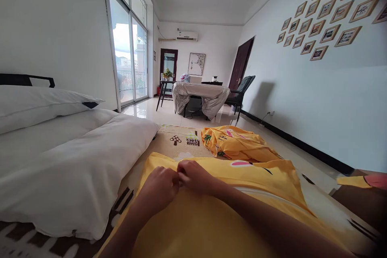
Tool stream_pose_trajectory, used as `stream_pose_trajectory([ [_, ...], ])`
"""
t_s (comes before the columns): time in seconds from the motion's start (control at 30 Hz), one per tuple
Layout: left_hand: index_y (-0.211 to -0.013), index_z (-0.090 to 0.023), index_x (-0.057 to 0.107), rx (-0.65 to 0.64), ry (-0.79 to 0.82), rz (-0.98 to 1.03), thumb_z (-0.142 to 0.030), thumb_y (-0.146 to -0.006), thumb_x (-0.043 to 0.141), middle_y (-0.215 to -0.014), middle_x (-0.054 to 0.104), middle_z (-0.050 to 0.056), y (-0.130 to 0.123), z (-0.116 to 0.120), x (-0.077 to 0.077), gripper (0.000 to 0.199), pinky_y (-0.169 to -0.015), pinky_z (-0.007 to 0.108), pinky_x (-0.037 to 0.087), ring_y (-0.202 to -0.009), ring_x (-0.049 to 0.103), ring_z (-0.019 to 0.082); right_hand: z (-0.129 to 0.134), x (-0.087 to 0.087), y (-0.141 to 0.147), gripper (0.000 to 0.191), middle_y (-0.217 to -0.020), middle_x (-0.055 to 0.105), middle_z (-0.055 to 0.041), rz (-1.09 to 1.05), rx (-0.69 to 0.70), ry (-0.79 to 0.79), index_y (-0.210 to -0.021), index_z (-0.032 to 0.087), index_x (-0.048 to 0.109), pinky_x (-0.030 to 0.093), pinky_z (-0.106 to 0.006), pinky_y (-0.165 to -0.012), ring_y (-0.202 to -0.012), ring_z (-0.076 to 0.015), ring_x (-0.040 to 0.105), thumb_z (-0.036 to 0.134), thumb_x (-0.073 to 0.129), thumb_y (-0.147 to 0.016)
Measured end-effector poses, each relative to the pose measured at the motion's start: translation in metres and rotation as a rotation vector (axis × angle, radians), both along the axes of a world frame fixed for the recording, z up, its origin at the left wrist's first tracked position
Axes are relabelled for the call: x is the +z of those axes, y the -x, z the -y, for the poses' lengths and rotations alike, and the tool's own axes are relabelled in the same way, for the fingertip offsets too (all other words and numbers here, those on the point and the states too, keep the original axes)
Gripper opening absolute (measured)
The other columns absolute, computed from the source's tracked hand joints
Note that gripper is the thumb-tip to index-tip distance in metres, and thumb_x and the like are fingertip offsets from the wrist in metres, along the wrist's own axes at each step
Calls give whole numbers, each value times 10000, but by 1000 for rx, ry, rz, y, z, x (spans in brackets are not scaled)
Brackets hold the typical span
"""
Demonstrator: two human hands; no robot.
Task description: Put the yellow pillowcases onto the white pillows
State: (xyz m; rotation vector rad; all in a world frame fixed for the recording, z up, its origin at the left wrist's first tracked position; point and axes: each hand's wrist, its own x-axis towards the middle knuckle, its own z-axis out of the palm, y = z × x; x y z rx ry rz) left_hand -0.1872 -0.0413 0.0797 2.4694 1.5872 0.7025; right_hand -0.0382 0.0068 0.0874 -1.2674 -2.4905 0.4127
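Observation:
A yellow pillowcase (187, 221) with a printed pink patch lies spread over the bed in front of me, a pale strip running across it. Near its far left part, my left hand (161, 187) is closed, fingers pinched on the cloth. My right hand (195, 175) meets it there, also closed, with the fingertips of both hands touching or almost so. What exactly lies between the fingertips is hidden. Beyond the hands, a second yellow printed cloth (238, 143) rests in a crumpled heap.
White pillows (99, 161) fill the left side of the bed. The beige patterned bedspread (169, 141) shows past the pillowcase. Farther off stand a covered table (201, 90) and a dark chair (242, 92). Yellow and pink cloth (359, 181) shows at the right edge.

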Motion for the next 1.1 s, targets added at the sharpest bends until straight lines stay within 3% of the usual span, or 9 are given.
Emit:
stream_pose_trajectory([
  [0.17, -624, -197, 603, 39, 27, 32, -175, -823, 452, -647, 618, 28, -1, 4, 6, 251, -611, 281, 325, -642, 526, 167, 2, -1, 2, 128, -707, 597, -14, -104, -64, 35, -706, 152, 566, 312, -214, -584, -660, -112, 489, 104, 457, -752],
  [0.43, -609, -202, 618, 49, 46, 29, -194, -799, 460, -630, 594, 21, 5, -1, 7, 247, -572, 272, 305, -618, 506, 155, 17, 3, -4, 128, -866, 598, -46, 28, 7, -229, -854, 157, 572, 336, -255, -666, -777, -151, 502, 100, 490, -773],
  [0.53, -615, -197, 613, 43, 76, 39, -213, -802, 453, -630, 593, 19, 5, -1, 7, 247, -579, 274, 308, -617, 496, 148, 23, 4, -9, 114, -892, 593, -47, 79, 78, -231, -830, 169, 595, 346, -260, -684, -792, -149, 515, 121, 500, -786],
  [0.67, -583, -187, 572, 58, 80, 36, -208, -793, 440, -625, 589, 27, 4, -2, 5, 249, -588, 277, 307, -614, 483, 146, 21, -8, -12, 117, -872, 606, -63, 210, 86, -320, -822, 165, 610, 340, -292, -693, -803, -172, 529, 187, 495, -812],
  [0.83, -555, -185, 510, 42, 128, 81, -202, -744, 474, -639, 595, 20, 6, -4, 5, 194, -612, 269, 321, -657, 490, 151, 14, -20, -12, 149, -820, 624, -33, 282, 128, -366, -781, 189, 603, 310, -297, -678, -763, -155, 534, 151, 462, -814],
  [1.1, -528, -181, 522, 14, 191, 134, -185, -680, 501, -615, 593, -14, 23, -9, 12, 154, -670, 262, 358, -688, 500, 144, 19, -10, -13, 147, -812, 623, -35, 286, 132, -384, -776, 184, 601, 296, -293, -673, -745, -149, 535, 117, 471, -775],
])
